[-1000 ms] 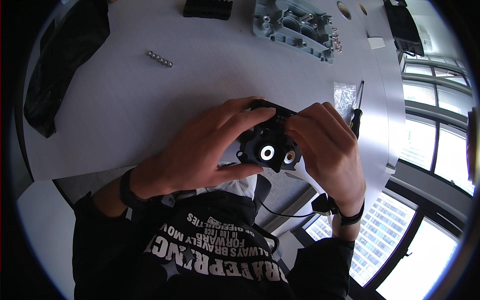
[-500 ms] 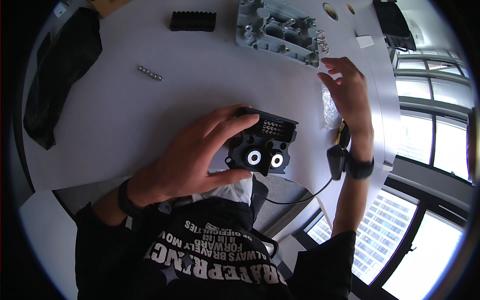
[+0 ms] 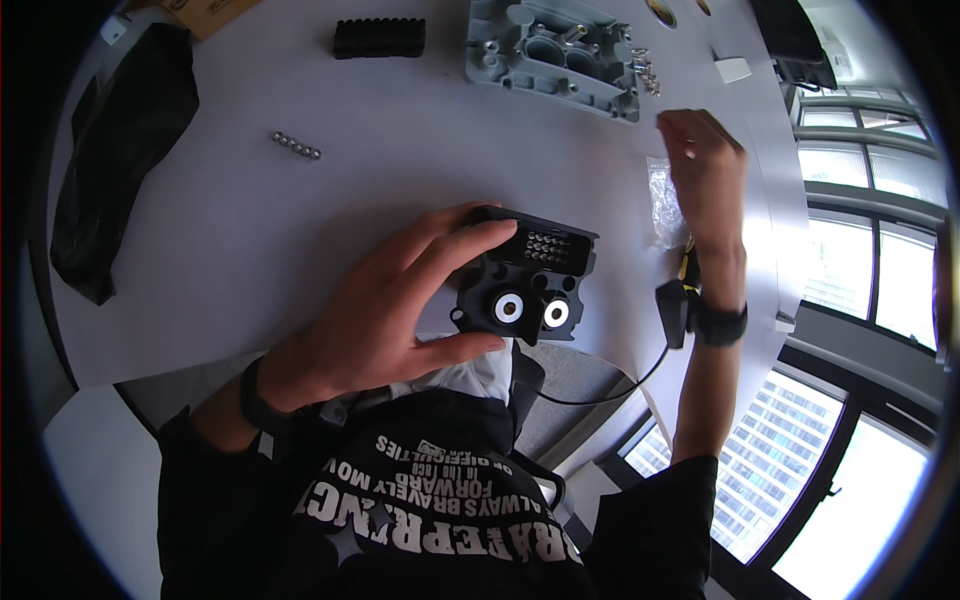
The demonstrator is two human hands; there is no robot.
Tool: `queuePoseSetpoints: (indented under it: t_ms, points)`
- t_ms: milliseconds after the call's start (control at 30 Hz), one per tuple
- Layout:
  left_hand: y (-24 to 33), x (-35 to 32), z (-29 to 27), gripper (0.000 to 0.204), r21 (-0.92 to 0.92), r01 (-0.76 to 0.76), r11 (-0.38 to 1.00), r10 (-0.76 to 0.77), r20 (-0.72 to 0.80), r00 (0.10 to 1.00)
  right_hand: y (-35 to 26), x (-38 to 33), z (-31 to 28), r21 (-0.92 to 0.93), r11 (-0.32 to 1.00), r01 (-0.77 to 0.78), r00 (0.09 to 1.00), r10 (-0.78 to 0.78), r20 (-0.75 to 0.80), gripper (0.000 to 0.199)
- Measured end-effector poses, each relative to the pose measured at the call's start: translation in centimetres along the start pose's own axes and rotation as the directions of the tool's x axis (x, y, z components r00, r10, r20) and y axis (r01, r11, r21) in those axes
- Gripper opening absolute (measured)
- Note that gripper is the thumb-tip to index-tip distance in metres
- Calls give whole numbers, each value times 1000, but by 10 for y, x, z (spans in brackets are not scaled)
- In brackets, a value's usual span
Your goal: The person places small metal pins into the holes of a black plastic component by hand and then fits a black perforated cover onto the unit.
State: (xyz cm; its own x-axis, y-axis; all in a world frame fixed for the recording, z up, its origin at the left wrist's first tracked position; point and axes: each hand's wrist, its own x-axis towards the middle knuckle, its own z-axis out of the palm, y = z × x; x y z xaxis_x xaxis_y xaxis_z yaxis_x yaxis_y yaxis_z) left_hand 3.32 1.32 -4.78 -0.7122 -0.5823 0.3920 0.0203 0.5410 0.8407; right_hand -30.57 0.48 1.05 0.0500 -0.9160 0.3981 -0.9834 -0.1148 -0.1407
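Worktop: a pale grey surface is carrying all the parts; its far edge is bending toward the rim of the picture.
Grey housing: a moulded grey casting is lying at the far side of the worktop, well apart from both hands; its top is being cut off by the frame.
Black module: a black block with two white round openings and a grid of small pins is being held just above the near edge of the worktop.
Left hand: it is closing around the black module, fingers over the top and thumb under it.
Right hand: it is hovering over the clear plastic bag; I cannot tell if the fingers are pinching something.
Step in hand: it seems to be fetching a small fastener while the module is waiting.
Next move: I judge it is asking for a fine pinch and then careful aligning with the module.
Hard to see: the bag's contents, the far side of the module and the small silver screws are too small to count.
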Motion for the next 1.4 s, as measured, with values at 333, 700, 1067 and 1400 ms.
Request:
queuePoseSetpoints:
  t_ms: [333, 700, 1067, 1400]
  points:
    - [-3, -4, 4, 82, -19, 5, 1000, -6, -27, 1000, -117, -37, -43, 523, 845, 114, 988, -153, 32, 19]
    - [0, -3, 1, 82, 35, -10, 999, 11, -27, 1000, -116, -38, -17, 423, 893, 150, 978, -197, 68, 26]
    - [0, -2, 0, 81, -22, 30, 999, -30, 29, 999, -111, -35, -12, 391, 882, 262, 952, -303, 46, 28]
    - [0, -3, -1, 83, -4, 12, 1000, -12, 24, 1000, -73, -16, -36, 318, 944, 84, 996, -78, -30, 25]
